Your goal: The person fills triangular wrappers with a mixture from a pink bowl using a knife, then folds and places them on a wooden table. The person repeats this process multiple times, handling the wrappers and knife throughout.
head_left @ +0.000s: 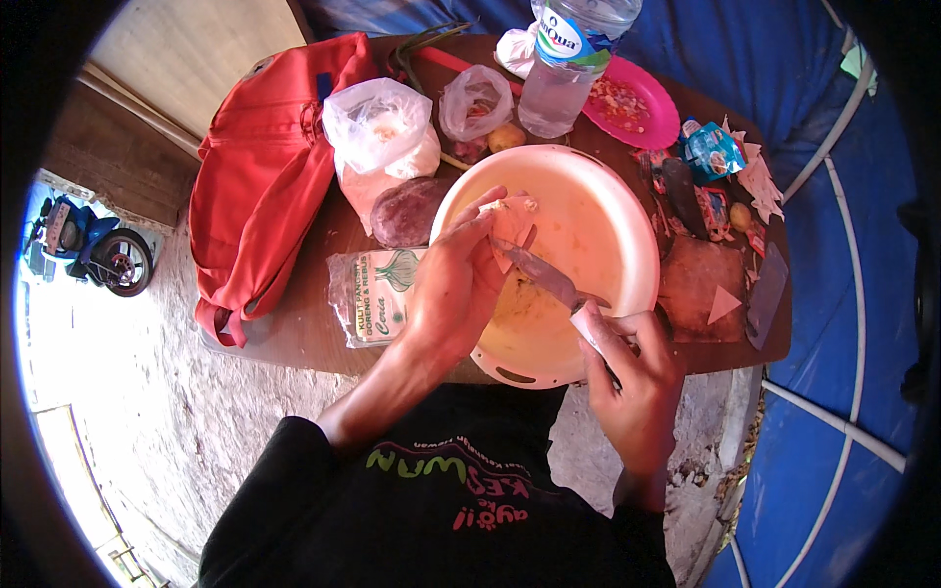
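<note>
Over a round white basin (pixel 642 250), my left hand (pixel 443 299) is closed on a pale, soft piece of food (pixel 508 220), perhaps a dough wrapper, with small bits at its top edge. My right hand (pixel 635 377) grips a knife (pixel 544 276) by its light handle. The smeared blade points up and left, its tip at the food by my left fingers. Some yellowish mixture (pixel 524 304) lies in the basin, partly hidden by the blade. Just left of my left hand is a clear packet of wrappers (pixel 377 294).
At left lie a red bag (pixel 279 176), a plastic bag of pale powder (pixel 377 132) and a purple tuber (pixel 407 211). A large water bottle (pixel 564 83) and pink plate (pixel 637 108) stand behind the basin. At right are a brown board (pixel 701 284) and a cleaver (pixel 767 294).
</note>
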`<state>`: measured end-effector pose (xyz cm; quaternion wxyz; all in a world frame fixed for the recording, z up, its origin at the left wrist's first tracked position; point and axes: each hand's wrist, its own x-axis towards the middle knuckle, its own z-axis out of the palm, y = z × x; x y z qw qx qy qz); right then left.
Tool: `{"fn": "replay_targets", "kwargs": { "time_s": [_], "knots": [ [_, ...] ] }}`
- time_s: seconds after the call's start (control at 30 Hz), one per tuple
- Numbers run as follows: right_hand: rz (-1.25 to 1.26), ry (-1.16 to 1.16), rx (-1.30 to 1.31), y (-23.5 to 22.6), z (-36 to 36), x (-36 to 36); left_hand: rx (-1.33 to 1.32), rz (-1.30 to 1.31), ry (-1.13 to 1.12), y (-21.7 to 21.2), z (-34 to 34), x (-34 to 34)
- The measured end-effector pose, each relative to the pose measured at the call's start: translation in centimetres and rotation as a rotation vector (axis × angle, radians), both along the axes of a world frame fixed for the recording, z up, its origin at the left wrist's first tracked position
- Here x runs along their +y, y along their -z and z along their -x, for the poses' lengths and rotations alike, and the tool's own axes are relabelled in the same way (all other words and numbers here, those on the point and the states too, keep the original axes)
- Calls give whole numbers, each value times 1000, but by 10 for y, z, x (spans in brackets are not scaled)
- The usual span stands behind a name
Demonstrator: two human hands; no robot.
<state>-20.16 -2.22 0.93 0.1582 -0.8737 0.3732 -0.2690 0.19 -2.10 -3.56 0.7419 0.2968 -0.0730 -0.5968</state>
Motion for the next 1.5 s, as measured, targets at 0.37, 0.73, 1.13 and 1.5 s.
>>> {"fn": "replay_targets", "kwargs": {
  "time_s": [0.37, 0.73, 1.13, 1.5],
  "knots": [
    [-250, -64, -262, 3, 31, -7, 106, 11, 47, -7, -1, -2],
    [-987, 10, -665, 22, 27, -21, 57, 171, 250, -25, 4, 7],
    [-1147, 0, -621, 12, 43, -20, 67, 154, 319, -26, -5, 11],
    [-757, 57, -562, 6, 42, -4, 113, 149, 147, -14, -14, 5]
  ]
}}
